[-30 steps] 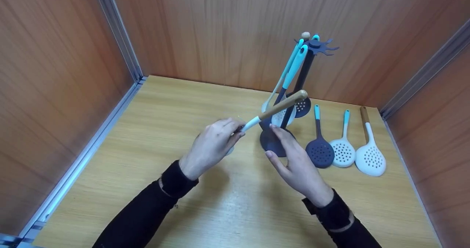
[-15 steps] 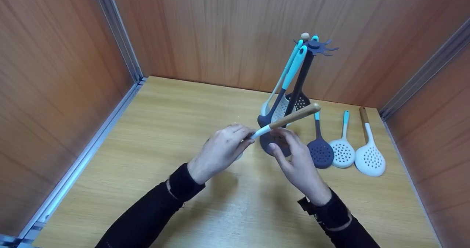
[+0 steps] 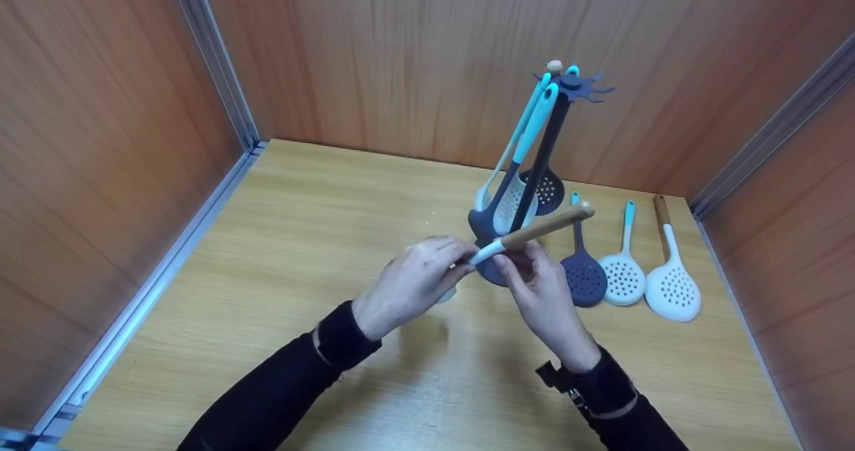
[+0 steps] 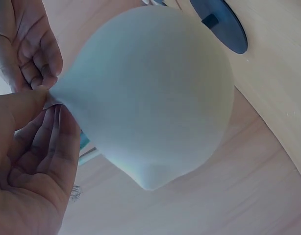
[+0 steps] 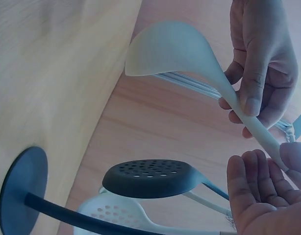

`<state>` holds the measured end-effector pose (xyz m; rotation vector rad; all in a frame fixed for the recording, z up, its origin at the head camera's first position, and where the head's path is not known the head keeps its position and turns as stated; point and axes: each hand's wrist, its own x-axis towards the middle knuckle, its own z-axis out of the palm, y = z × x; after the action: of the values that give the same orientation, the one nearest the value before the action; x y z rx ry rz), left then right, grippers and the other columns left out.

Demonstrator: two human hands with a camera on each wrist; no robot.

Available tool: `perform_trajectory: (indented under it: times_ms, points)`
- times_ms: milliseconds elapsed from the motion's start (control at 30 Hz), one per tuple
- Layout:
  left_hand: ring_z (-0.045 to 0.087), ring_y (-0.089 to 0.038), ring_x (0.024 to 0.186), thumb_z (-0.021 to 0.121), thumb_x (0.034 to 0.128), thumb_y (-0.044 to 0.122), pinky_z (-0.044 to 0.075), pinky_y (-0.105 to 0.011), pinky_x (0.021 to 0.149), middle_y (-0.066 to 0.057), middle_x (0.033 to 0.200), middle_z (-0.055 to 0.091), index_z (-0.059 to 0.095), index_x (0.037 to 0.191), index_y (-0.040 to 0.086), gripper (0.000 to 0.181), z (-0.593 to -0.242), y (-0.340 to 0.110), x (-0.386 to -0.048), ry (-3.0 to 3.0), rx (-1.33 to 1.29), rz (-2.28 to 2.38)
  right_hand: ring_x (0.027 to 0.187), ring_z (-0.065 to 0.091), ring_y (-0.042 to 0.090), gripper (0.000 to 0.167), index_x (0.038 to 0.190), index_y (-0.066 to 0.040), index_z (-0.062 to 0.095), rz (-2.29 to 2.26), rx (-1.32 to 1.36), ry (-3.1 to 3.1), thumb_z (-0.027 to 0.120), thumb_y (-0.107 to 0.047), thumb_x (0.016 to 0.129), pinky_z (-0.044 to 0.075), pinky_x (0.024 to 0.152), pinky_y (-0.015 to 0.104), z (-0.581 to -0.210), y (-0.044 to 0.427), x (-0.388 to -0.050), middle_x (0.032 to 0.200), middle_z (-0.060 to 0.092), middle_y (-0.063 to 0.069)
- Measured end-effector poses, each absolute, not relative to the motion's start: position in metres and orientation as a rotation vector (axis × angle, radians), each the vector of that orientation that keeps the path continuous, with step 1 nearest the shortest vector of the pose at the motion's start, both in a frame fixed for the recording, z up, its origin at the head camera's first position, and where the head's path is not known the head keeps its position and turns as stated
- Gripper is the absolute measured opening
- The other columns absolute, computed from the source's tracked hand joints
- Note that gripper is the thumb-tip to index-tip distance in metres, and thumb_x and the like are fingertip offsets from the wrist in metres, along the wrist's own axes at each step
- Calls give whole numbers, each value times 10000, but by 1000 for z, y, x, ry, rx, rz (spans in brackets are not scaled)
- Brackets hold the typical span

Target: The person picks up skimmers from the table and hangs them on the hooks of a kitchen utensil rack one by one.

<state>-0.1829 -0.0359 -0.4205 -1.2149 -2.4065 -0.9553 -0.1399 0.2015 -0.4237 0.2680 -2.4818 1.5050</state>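
Note:
A white ladle (image 3: 487, 252) with a wooden handle (image 3: 548, 227) is held aslant above the table, handle toward the right. My left hand (image 3: 417, 277) pinches its white stem; the rounded bowl (image 4: 155, 93) fills much of the left wrist view. My right hand (image 3: 551, 307) is at the stem near the wooden part, its thumb against it and its fingers curled beneath, as the right wrist view shows. Just behind stands a dark utensil rack (image 3: 551, 143), with turquoise-handled utensils (image 3: 534, 123) hanging from it. The rack's round base (image 5: 23, 191) is partly hidden by my right hand in the head view.
Right of the rack lie a dark skimmer (image 3: 584, 280), a pale skimmer with a turquoise handle (image 3: 624, 280) and a white skimmer with a wooden handle (image 3: 673, 294). Wooden panels (image 3: 401, 57) enclose the table (image 3: 320, 204) at the back and sides.
The ladle and my left hand have moved right and slightly down. My right hand's fingers have bent in and come up to the ladle's stem.

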Motion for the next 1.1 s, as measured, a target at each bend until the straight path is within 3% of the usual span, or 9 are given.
perform_trajectory:
  times_ms: [167,367,567,900,1100]
  points:
    - [824,-176,1071,754,1161,159,730,-331,956,-61,1208,860,802,1364,71,226,-421,-33,-182,-2414,-1240,-978,1312,835,322,340,1489,7,688,1512,249,-2464,697,-164,1195,691,1125,478,-424,200,-139,1418,826,171]
    - [839,-180,1113,763,1152,181,731,-346,1004,-61,1248,870,800,1393,81,263,-423,-31,-182,-2413,-1247,-1008,1258,848,344,295,1446,22,679,1532,237,-2436,688,-136,1197,697,1069,365,-423,197,-138,1371,828,203]
    - [849,-196,1168,742,1167,197,726,-355,1037,-69,1303,875,791,1431,87,290,-422,-30,-182,-2411,-1259,-1023,1305,828,351,334,1492,61,639,1582,256,-2417,649,-124,1213,679,1094,308,-423,198,-138,1446,786,251]
    - [852,-193,1139,736,1171,158,730,-347,1010,-68,1302,885,807,1421,92,268,-421,-33,-184,-2420,-1226,-1001,1239,766,107,302,1474,86,609,1671,282,-2313,575,-97,1236,614,1103,179,-418,204,-140,1407,736,295]
    - [851,-182,1154,741,1172,160,727,-324,1003,-58,1312,881,810,1411,105,256,-422,-35,-186,-2429,-1194,-983,1236,732,105,312,1494,72,597,1696,240,-2316,568,-110,1242,619,1116,197,-411,208,-140,1423,721,292]
